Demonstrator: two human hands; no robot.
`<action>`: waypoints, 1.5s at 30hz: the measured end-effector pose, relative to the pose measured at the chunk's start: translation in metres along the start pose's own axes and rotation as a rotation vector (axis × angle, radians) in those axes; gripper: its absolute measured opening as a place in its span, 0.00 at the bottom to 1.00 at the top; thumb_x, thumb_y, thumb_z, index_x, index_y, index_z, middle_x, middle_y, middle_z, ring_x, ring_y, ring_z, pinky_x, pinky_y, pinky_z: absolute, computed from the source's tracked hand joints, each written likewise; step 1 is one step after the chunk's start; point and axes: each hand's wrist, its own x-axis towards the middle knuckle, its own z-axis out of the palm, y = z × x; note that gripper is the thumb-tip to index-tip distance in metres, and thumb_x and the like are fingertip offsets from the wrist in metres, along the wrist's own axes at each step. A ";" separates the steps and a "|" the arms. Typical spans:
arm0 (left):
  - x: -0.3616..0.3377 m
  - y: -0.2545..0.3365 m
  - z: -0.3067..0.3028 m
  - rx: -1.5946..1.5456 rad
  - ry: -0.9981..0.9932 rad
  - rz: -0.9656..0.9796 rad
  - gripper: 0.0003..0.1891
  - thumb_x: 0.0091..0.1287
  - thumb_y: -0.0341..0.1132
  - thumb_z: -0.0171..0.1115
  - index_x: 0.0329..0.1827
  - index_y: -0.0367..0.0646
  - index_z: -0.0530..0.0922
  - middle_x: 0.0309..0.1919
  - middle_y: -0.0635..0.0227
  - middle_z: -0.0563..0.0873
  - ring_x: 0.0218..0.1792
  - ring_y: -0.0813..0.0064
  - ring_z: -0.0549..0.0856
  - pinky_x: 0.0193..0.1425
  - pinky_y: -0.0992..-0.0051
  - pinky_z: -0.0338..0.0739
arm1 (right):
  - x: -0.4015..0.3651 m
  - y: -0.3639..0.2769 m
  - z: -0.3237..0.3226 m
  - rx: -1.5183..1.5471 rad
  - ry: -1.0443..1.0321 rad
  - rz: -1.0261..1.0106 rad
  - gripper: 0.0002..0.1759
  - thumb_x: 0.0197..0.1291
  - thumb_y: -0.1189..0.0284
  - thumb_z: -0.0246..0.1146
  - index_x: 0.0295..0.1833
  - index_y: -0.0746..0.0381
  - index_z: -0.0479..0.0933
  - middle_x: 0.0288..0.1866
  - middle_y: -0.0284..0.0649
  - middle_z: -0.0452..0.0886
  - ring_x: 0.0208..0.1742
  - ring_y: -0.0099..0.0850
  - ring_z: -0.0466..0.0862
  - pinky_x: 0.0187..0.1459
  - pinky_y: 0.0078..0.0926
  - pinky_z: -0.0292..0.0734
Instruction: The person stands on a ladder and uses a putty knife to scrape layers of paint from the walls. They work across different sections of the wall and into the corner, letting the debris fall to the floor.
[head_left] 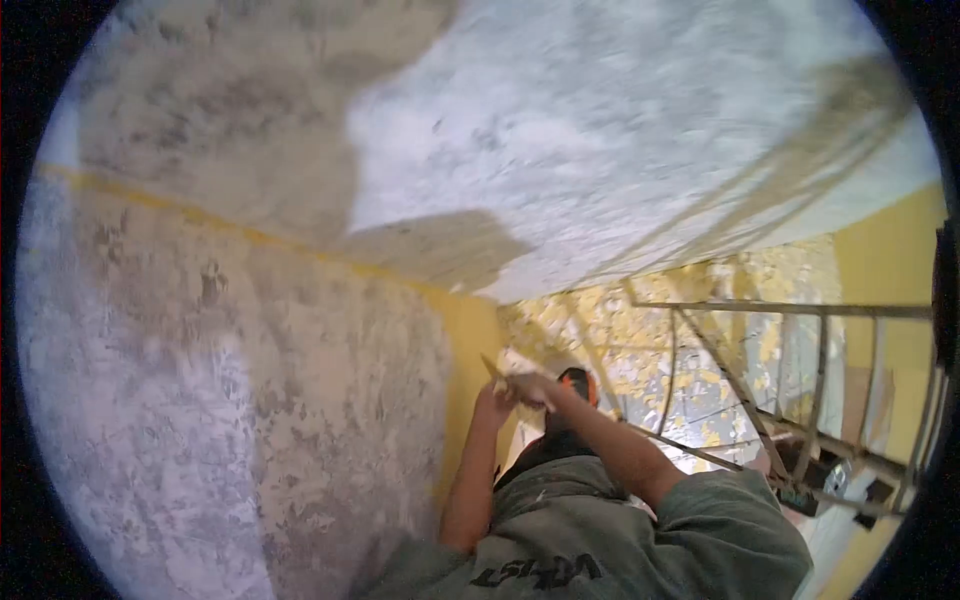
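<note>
My two hands meet in front of my body, low in the middle of the head view. A thin tan pointed tool (491, 367), its exact kind too small to make out, sticks up from my left hand (496, 398), whose fingers are closed round it. Against that hand lies my right hand (535, 389), fingers bent in and partly hidden; what they grip does not show. Just beyond the right hand is a black and orange shoe (577, 386) on my foot.
A patchy grey wall (330, 400) with a yellow edge stands close on my left. Ahead spreads a white and grey scraped surface (560, 130) with shadows across it. Metal railing (780, 308) runs on my right, over flooring (700, 385) strewn with yellow flakes.
</note>
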 end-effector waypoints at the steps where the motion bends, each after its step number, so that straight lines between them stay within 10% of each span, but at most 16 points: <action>1: 0.022 -0.033 -0.052 0.359 -0.002 0.162 0.25 0.65 0.45 0.52 0.56 0.34 0.60 0.47 0.53 0.71 0.44 0.53 0.77 0.47 0.55 0.76 | -0.050 -0.025 0.003 -0.064 0.058 0.054 0.11 0.55 0.64 0.54 0.30 0.59 0.75 0.15 0.33 0.72 0.11 0.25 0.70 0.12 0.23 0.61; 2: -0.042 -0.028 0.009 0.000 0.254 -0.031 0.32 0.64 0.45 0.53 0.62 0.35 0.51 0.56 0.52 0.63 0.49 0.47 0.75 0.50 0.49 0.74 | -0.089 -0.040 0.004 -0.120 0.125 0.113 0.12 0.56 0.62 0.54 0.30 0.58 0.75 0.16 0.34 0.73 0.11 0.25 0.70 0.12 0.23 0.61; 5: -0.048 -0.036 -0.040 0.188 0.122 0.139 0.29 0.61 0.49 0.56 0.63 0.50 0.59 0.59 0.52 0.60 0.52 0.46 0.71 0.48 0.44 0.74 | -0.058 0.105 -0.046 -0.297 0.350 -0.121 0.16 0.57 0.57 0.52 0.32 0.57 0.76 0.18 0.35 0.73 0.10 0.26 0.67 0.13 0.23 0.62; 8: -0.056 -0.014 -0.020 0.410 0.190 0.338 0.28 0.61 0.48 0.56 0.63 0.53 0.61 0.60 0.57 0.61 0.53 0.50 0.70 0.45 0.49 0.74 | -0.014 0.234 -0.069 0.744 0.110 -0.250 0.23 0.56 0.53 0.53 0.50 0.57 0.75 0.30 0.38 0.79 0.21 0.24 0.72 0.21 0.25 0.66; 9: -0.063 -0.007 -0.008 0.451 0.106 0.416 0.27 0.61 0.48 0.55 0.62 0.52 0.61 0.59 0.58 0.62 0.53 0.52 0.70 0.45 0.51 0.73 | -0.056 0.143 -0.049 0.726 0.150 -0.288 0.23 0.56 0.53 0.53 0.50 0.57 0.75 0.30 0.38 0.79 0.21 0.24 0.72 0.21 0.25 0.66; 10: -0.072 -0.002 0.005 0.486 0.023 0.495 0.27 0.62 0.48 0.54 0.62 0.51 0.61 0.59 0.60 0.63 0.52 0.55 0.71 0.45 0.53 0.72 | -0.138 0.055 -0.021 -0.201 0.309 -0.023 0.29 0.56 0.53 0.54 0.61 0.56 0.68 0.33 0.39 0.80 0.23 0.23 0.71 0.23 0.25 0.66; 14: -0.105 -0.007 0.073 0.548 -0.065 0.567 0.25 0.64 0.48 0.50 0.62 0.50 0.62 0.58 0.61 0.65 0.53 0.62 0.71 0.48 0.57 0.70 | -0.198 0.014 -0.001 -0.095 0.463 -0.078 0.23 0.64 0.62 0.50 0.63 0.57 0.65 0.24 0.41 0.73 0.16 0.27 0.69 0.20 0.28 0.66; 18: -0.124 -0.045 0.105 0.572 -0.048 0.525 0.32 0.64 0.54 0.49 0.67 0.47 0.56 0.60 0.60 0.63 0.59 0.56 0.66 0.52 0.55 0.70 | -0.209 0.040 0.004 -0.111 0.498 -0.233 0.27 0.59 0.54 0.55 0.59 0.59 0.68 0.30 0.41 0.75 0.18 0.26 0.70 0.21 0.26 0.69; 20: -0.060 -0.091 0.077 0.355 -0.233 0.897 0.21 0.67 0.50 0.45 0.59 0.49 0.64 0.55 0.63 0.70 0.51 0.64 0.73 0.48 0.61 0.70 | -0.168 0.094 -0.003 -0.223 0.397 -0.794 0.29 0.58 0.51 0.54 0.59 0.60 0.67 0.41 0.45 0.77 0.29 0.31 0.77 0.33 0.31 0.74; 23: -0.053 -0.124 0.104 0.348 -0.319 0.847 0.22 0.67 0.50 0.45 0.58 0.49 0.64 0.54 0.63 0.70 0.51 0.64 0.73 0.48 0.61 0.70 | -0.219 0.039 0.066 -0.171 0.777 -0.534 0.28 0.57 0.52 0.55 0.56 0.60 0.68 0.41 0.49 0.77 0.38 0.39 0.79 0.42 0.36 0.72; 25: -0.053 -0.144 0.124 0.350 -0.382 0.795 0.22 0.67 0.50 0.45 0.58 0.48 0.65 0.54 0.63 0.70 0.51 0.64 0.73 0.49 0.61 0.70 | -0.260 0.009 0.076 0.190 0.749 -0.577 0.15 0.63 0.64 0.56 0.49 0.63 0.74 0.25 0.33 0.71 0.23 0.23 0.68 0.26 0.25 0.65; 28: -0.062 -0.174 0.142 0.345 -0.440 0.728 0.22 0.67 0.50 0.45 0.58 0.47 0.65 0.53 0.63 0.71 0.51 0.65 0.73 0.49 0.62 0.70 | -0.267 0.012 0.081 -0.130 1.193 -0.561 0.23 0.60 0.64 0.59 0.58 0.65 0.69 0.35 0.38 0.75 0.32 0.26 0.73 0.33 0.28 0.69; 38: -0.106 -0.304 0.208 0.266 -0.573 0.523 0.24 0.66 0.51 0.45 0.57 0.45 0.66 0.51 0.64 0.73 0.50 0.66 0.74 0.51 0.63 0.70 | -0.351 0.062 0.035 -0.175 0.876 -0.488 0.37 0.53 0.59 0.65 0.66 0.58 0.61 0.53 0.46 0.75 0.53 0.38 0.75 0.52 0.37 0.69; 39: -0.116 -0.323 0.204 0.253 -0.565 0.499 0.24 0.66 0.52 0.45 0.57 0.45 0.66 0.51 0.64 0.73 0.50 0.66 0.74 0.52 0.63 0.70 | -0.365 0.064 0.017 -0.315 0.909 -0.279 0.19 0.56 0.58 0.56 0.47 0.61 0.74 0.48 0.52 0.76 0.52 0.47 0.75 0.50 0.36 0.70; 45: -0.177 -0.424 0.187 0.185 -0.528 0.346 0.25 0.65 0.52 0.46 0.56 0.43 0.66 0.50 0.64 0.74 0.50 0.67 0.74 0.53 0.63 0.70 | -0.414 0.132 -0.039 -0.500 1.058 -0.461 0.20 0.53 0.61 0.57 0.40 0.68 0.69 0.37 0.54 0.72 0.41 0.51 0.73 0.42 0.45 0.68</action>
